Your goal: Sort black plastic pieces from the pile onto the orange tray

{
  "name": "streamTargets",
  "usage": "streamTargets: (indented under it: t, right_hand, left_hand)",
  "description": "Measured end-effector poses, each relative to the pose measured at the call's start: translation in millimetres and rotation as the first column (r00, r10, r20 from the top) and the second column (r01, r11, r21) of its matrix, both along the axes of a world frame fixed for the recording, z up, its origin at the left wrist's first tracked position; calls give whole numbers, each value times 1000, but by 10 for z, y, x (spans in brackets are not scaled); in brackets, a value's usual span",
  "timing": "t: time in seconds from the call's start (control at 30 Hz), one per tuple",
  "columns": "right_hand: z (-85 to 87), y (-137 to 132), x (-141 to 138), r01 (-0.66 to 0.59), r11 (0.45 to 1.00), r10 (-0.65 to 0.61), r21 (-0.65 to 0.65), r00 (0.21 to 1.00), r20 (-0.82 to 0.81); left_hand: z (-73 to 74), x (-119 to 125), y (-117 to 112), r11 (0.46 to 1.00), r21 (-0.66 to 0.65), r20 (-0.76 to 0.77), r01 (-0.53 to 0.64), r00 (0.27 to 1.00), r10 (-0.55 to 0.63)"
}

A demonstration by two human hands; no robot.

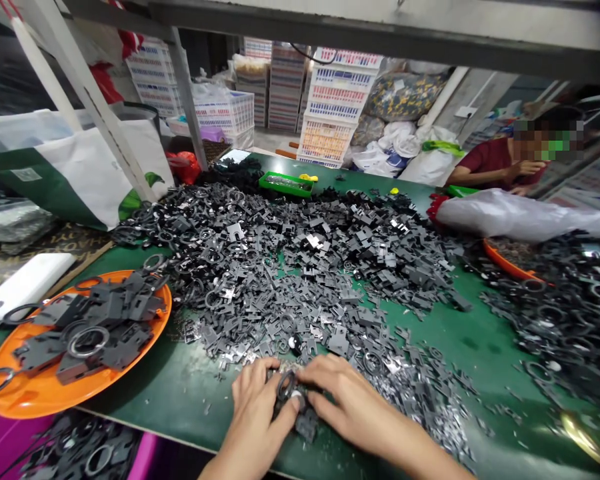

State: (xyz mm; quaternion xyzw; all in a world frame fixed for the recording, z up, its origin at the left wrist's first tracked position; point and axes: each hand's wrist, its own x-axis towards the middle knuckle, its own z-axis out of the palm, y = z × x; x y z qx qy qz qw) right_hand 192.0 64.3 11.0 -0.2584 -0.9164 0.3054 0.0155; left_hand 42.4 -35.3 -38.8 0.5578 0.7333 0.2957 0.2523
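Near the front edge of the green table, my left hand and my right hand meet around a dark grey plastic part with a ring. My left thumb presses by a small white round spot on it, and the left fingers curl behind. From the other side, my right fingertips and thumb close on the same part. Its ring shows between the hands, while much of the rest is hidden by fingers. Just beyond lies a large heap of loose dark grey plastic pieces, some of them rings, tabs and flat plates.
An orange plate with assembled dark parts is at left, above a magenta tub. A green tray sits behind the heap. More dark parts lie right. A co-worker sits at back right; a metal beam crosses overhead.
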Motion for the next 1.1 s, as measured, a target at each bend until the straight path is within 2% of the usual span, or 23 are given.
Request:
streamTargets:
  t: [0.07,0.13,0.2,0.27,0.33,0.4,0.47,0.6,0.93,1.1]
  right_hand:
    - [28,22,-41,42,994,-50,-105,996,-80]
    - [23,23,-96,24,976,-50,-215,992,-117]
    - [8,43,-133,16,939,-61,-343,991,-121]
    - [3,104,-128,75,902,-128,-425,987,-97]
    - [14,189,-83,140,907,-173,-397,984,-48]
    - [39,264,-23,136,953,-142,-272,990,1]
    - [63,303,19,54,989,-48,-140,998,49]
    - [83,292,18,-96,995,97,-17,989,109]
    - [191,339,-51,-294,955,285,40,947,150]
    - [157,440,-94,-369,929,370,-35,915,163]
  left_hand:
    - [-8,42,-2,1000,6,3,-7,1000,7]
    - [-14,54,-7,1000,3,10,0,1000,0]
    - [-13,52,-10,1000,-9,7,3,1000,-3]
    - [-7,52,-8,1000,-19,-14,-5,1000,5]
    - [-1,60,-5,1000,-18,-32,-13,999,13]
    - [0,72,-5,1000,-10,-39,-13,999,12]
    - [-1,80,-9,1000,3,-39,-10,999,11]
    - [-6,77,-20,1000,16,-25,-7,1000,8]
    - [-6,74,-21,1000,26,-30,-4,1000,5]
    - [-15,67,-22,999,35,-35,-1,999,3]
